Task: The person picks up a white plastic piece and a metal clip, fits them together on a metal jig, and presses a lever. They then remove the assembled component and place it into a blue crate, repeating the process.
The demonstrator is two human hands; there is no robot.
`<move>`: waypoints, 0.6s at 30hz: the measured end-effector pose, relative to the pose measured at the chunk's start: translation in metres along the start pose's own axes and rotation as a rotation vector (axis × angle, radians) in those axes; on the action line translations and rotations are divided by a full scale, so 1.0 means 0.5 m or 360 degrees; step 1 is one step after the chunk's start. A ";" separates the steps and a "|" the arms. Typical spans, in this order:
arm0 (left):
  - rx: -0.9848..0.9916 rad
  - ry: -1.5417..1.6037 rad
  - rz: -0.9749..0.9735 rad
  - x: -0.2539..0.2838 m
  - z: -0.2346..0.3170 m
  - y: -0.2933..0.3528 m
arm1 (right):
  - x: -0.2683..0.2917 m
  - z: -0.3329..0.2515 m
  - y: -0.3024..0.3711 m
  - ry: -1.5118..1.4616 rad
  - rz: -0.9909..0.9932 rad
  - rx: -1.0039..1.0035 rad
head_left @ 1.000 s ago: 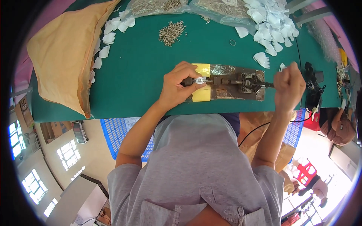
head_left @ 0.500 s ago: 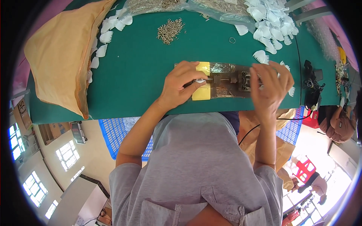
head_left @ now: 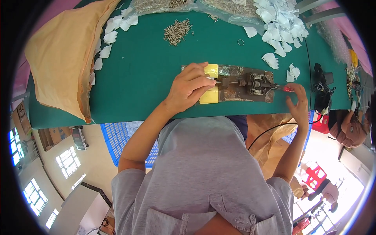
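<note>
A push-type toggle clamp [head_left: 256, 84] is mounted on a brown metal base plate [head_left: 235, 96] in front of me, with yellow pads [head_left: 211, 97] at the plate's left end. My left hand [head_left: 188, 86] pinches a small white plastic piece [head_left: 212, 79] against the left end of the clamp's rod; most of the piece is hidden by the fingers. At the other end, my right hand [head_left: 298, 102] has its fingers curled over the clamp's red handle [head_left: 288, 89], the thumb lower and a little apart. The handle points out to the right.
White toothed plastic pieces lie in a big heap [head_left: 280, 23], with a few loose ones [head_left: 293, 73] nearer. Small metal parts [head_left: 177, 32] form a pile behind the clamp. A large brown paper bag [head_left: 62, 58] stands left; black cables [head_left: 324, 92] lie right. Blue crates [head_left: 113, 143] stand below the table.
My right hand has moved right and down from above the clamp onto the red handle, uncovering the clamp body. My left hand stays at the rod's end with the white piece.
</note>
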State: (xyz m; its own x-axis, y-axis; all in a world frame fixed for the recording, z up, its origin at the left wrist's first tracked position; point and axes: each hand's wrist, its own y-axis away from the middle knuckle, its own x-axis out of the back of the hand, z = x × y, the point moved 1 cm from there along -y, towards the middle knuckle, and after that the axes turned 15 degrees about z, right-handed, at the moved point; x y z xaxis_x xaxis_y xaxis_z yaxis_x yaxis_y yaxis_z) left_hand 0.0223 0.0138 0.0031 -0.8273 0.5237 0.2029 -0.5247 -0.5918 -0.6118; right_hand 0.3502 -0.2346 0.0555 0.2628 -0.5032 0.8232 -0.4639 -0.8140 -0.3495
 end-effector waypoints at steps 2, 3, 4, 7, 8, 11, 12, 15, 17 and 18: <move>-0.0012 -0.0009 0.0005 0.000 0.001 -0.001 | 0.034 0.042 -0.011 -0.0143 -0.0053 -0.0143; -0.0009 -0.0011 -0.0006 -0.001 0.003 -0.002 | 0.055 0.052 -0.018 -0.0278 -0.0107 -0.0295; -0.0005 -0.0013 -0.0017 -0.001 0.003 -0.003 | 0.072 0.056 -0.024 -0.0551 -0.0086 -0.0509; 0.0000 -0.0042 -0.0028 0.001 0.006 -0.001 | 0.043 -0.038 -0.055 -0.1334 0.0083 -0.0391; 0.0001 -0.0043 -0.0022 0.000 0.006 0.001 | 0.025 -0.062 -0.062 -0.1589 -0.0019 -0.0263; 0.0025 -0.0070 -0.0034 0.003 0.004 0.004 | 0.016 -0.058 -0.057 -0.1915 0.0104 -0.0550; 0.0052 -0.0083 -0.0050 0.002 0.003 0.004 | 0.013 -0.065 -0.062 -0.1986 0.0211 -0.0594; 0.0179 -0.0090 0.0001 -0.005 0.021 -0.005 | 0.012 -0.083 -0.061 -0.1918 0.0261 -0.0584; 0.0281 -0.0082 0.0069 -0.005 0.024 -0.007 | 0.007 -0.087 -0.062 -0.1921 0.0276 -0.0577; 0.0328 -0.0069 0.0054 -0.001 0.021 -0.006 | 0.005 -0.088 -0.063 -0.1927 0.0293 -0.0568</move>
State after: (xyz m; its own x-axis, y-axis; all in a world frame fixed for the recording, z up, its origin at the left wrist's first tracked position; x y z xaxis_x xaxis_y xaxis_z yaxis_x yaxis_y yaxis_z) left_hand 0.0221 0.0087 0.0130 -0.8509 0.4768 0.2204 -0.5223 -0.7239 -0.4507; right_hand 0.3285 -0.1975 0.0882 0.6836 -0.6951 -0.2226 -0.7268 -0.6763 -0.1203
